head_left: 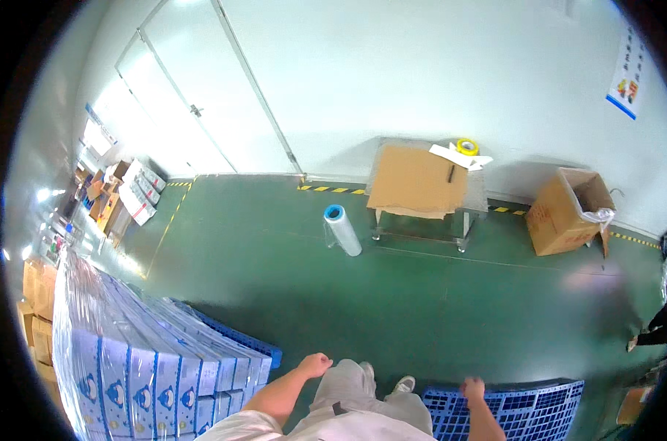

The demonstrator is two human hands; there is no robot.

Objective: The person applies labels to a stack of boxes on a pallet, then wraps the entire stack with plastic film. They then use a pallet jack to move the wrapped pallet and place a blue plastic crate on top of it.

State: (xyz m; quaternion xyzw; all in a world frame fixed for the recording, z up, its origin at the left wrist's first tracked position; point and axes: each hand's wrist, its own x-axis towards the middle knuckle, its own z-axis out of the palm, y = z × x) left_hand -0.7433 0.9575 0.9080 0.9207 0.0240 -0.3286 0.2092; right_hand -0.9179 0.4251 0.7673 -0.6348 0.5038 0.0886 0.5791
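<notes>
The person stands on the green floor [422, 294] between two pallets, both hands empty. The left hand [315, 364] is loosely curled into a fist beside the stack of blue-and-white cartons [142, 353] already sheathed in clear film; the right hand [473, 387], fingers bent and pinching nothing, hangs just above the bare blue pallet [524, 411]. The roll of stretch film [342, 229] stands on the floor well ahead, near the steel table [474, 192] topped with flat cardboard [416, 178] (a yellow tape roll [466, 145] sits at its back). This looks like a pause between wrapping and loading; reaching the film roll would call for walking forward.
</notes>
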